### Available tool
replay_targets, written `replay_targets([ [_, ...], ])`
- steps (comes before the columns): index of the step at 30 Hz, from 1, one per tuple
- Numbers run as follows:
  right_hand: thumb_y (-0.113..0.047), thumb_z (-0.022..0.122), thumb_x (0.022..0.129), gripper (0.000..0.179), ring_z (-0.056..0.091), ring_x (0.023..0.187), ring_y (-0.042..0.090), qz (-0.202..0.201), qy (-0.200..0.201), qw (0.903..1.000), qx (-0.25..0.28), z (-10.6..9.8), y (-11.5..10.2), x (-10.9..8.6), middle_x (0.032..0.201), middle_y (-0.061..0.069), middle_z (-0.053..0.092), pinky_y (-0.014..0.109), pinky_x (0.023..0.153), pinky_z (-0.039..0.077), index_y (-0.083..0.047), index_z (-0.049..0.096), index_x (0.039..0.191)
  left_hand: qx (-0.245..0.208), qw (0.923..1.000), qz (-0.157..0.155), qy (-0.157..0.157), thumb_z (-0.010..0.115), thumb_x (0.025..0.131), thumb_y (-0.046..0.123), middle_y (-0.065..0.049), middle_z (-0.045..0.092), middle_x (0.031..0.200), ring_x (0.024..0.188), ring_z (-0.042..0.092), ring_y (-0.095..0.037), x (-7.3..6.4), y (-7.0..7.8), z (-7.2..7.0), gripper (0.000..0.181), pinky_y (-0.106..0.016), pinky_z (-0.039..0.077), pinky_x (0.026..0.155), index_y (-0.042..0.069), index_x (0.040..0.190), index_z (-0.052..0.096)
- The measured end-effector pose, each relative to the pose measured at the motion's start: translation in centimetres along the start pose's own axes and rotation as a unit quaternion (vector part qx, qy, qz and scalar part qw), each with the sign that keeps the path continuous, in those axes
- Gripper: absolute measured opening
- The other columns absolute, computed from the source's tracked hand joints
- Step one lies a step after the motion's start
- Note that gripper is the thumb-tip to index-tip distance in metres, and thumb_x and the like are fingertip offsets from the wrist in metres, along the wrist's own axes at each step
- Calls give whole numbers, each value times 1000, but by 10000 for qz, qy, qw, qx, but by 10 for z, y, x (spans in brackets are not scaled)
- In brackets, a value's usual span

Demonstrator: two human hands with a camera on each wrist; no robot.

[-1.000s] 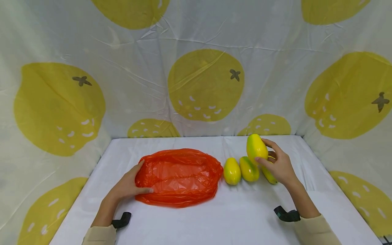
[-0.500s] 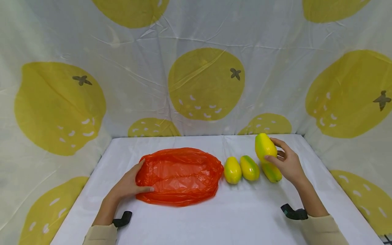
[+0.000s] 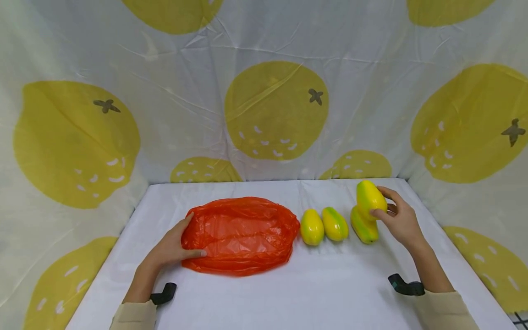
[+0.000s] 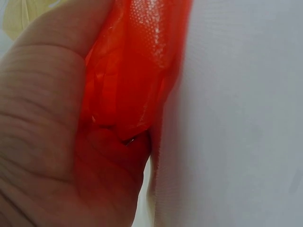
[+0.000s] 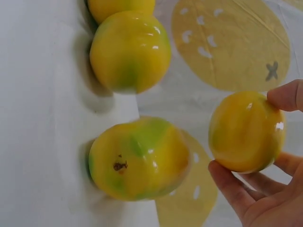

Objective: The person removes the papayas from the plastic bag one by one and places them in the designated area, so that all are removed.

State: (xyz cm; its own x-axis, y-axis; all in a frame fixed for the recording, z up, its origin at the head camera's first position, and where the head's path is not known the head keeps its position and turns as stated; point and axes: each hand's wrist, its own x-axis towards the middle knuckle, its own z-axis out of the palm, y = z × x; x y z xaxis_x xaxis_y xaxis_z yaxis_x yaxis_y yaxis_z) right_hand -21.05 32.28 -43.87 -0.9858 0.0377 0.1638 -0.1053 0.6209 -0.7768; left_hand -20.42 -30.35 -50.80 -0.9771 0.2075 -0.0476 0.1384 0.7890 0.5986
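In the head view, my left hand (image 3: 171, 247) holds the left side of an open red plastic bag (image 3: 243, 236), thumb over its near rim and fingers at its far left edge. The left wrist view shows the thin red plastic (image 4: 142, 71) against the palm. My right hand (image 3: 400, 220) grips a glossy yellow-green papaya (image 3: 370, 195) between thumb and fingers, raised above the table. Behind and below it lies another papaya (image 3: 365, 229), partly covered in the head view. The right wrist view has the held papaya (image 5: 246, 132) apart from the lying one (image 5: 139, 158).
Two more papayas, a left one (image 3: 312, 228) and a right one (image 3: 335, 224), lie side by side just right of the bag. A white cloth covers the table (image 3: 280, 298). Fabric walls (image 3: 185, 105) with a lemon print enclose the back and sides.
My right hand has carried the papaya to the right, away from the bag, which uncovers more of the rightmost papaya on the table. The left hand and the bag stay in place.
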Motion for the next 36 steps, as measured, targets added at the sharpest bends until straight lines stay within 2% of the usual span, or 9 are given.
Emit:
replay_targets([
  [12,-28,61,102,64,57,118,41,146,171,9995,-234,-14,23,-3,154,25,42,6,72,46,-16,35,160,27,10000,28,-26,86,73,60,-24,29,166,148,33,-48,1,0,0,129,-70,42,109,9,166,13],
  [30,-31,56,104,64,56,118,49,470,97,9974,-543,-14,47,-5,153,32,41,9,71,43,-10,33,161,7,10000,38,-34,86,73,59,-24,29,165,147,33,-49,2,1,-1,129,-71,43,108,7,166,13],
  [33,-30,55,105,64,56,119,49,496,50,9971,-580,-13,50,-4,153,32,40,20,78,49,-9,33,160,38,10000,23,-30,86,73,60,-25,29,165,148,33,-49,1,1,-1,129,-71,42,109,7,165,14],
  [36,-30,54,105,63,56,118,48,528,-8,9967,-622,-12,54,-3,153,32,40,27,82,50,-8,33,160,52,10000,1,-29,86,73,60,-25,29,165,148,33,-49,0,0,-1,128,-71,42,110,7,166,14],
])
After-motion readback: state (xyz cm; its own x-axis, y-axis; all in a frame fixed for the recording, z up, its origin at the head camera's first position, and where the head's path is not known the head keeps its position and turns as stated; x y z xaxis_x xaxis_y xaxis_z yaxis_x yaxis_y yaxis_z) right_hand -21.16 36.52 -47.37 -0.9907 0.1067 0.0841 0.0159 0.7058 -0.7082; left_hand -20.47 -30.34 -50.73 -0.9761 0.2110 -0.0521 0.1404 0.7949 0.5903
